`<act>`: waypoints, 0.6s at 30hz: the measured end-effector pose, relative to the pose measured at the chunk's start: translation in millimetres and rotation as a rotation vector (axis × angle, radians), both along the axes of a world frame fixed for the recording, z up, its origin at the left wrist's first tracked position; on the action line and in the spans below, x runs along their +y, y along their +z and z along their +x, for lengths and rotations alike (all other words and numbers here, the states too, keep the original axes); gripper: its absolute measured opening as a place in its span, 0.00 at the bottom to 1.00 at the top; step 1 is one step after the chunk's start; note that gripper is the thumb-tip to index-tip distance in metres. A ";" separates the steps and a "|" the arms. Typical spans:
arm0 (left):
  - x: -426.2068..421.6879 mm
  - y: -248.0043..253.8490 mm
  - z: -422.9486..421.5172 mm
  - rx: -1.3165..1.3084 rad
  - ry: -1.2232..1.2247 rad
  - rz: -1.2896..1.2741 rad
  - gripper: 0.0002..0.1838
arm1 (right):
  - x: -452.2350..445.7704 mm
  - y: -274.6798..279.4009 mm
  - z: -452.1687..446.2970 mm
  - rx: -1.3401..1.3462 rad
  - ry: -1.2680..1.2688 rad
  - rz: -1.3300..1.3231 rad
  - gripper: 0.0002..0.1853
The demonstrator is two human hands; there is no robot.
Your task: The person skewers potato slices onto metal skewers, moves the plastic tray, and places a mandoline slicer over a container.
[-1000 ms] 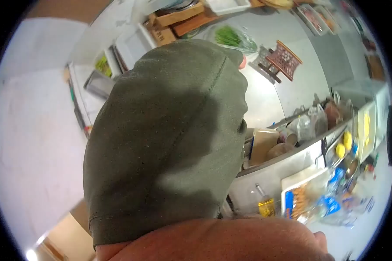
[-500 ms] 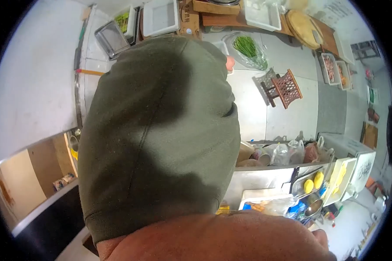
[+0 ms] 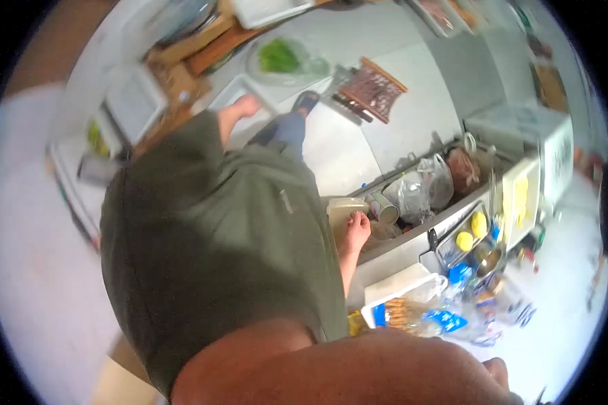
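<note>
My left hand [image 3: 246,106] is over the near side of a white plastic tub [image 3: 267,103] on the floor. Blur hides its fingers, so I cannot tell whether it grips the rim. On the other side of my green shirt, my right hand [image 3: 358,226] is raised by a long metal-edged trough [image 3: 395,246], its fingers drawn together. Whatever they pinch, if anything, is too small to make out. Close by are a pale brown box or bag [image 3: 341,210], a pale cup-like container [image 3: 383,207] and clear plastic bags [image 3: 412,196].
A brown lattice stool [image 3: 371,88] stands on the tiled floor beyond my foot [image 3: 306,102]. Farther back lie green vegetables [image 3: 279,56] in a plastic bag. Beside the trough are a tray with yellow items [image 3: 479,225], blue-and-clear packages [image 3: 446,319] and a white box [image 3: 520,131].
The view has swung, so the stool and vegetables appear farther left and higher. My right hand has come into sight beside the trough. My left forearm and foot show now.
</note>
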State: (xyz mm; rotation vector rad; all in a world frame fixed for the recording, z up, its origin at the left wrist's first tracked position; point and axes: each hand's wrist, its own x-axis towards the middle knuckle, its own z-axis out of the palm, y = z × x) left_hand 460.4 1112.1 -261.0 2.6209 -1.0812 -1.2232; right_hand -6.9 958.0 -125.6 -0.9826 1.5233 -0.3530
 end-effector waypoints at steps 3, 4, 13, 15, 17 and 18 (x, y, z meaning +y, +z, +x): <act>-48.4 -16.1 53.2 0.056 0.251 -0.143 0.18 | -39.7 3.1 60.8 0.119 0.044 -0.072 0.15; -66.8 -20.0 73.4 0.118 0.307 -0.070 0.19 | -47.6 7.8 65.9 0.200 0.126 -0.096 0.15; -233.6 18.5 151.9 0.225 0.527 -0.395 0.17 | -101.2 -33.4 79.6 0.201 0.139 0.027 0.13; -246.8 30.4 142.5 0.229 0.589 -0.415 0.19 | -118.2 -50.1 72.1 0.184 0.139 0.021 0.12; -236.3 24.8 131.4 0.240 0.570 -0.305 0.18 | -137.5 -76.7 61.5 0.151 0.152 -0.004 0.11; -230.7 13.9 122.7 0.249 0.556 -0.253 0.18 | -150.8 -83.1 59.0 0.166 0.197 0.020 0.11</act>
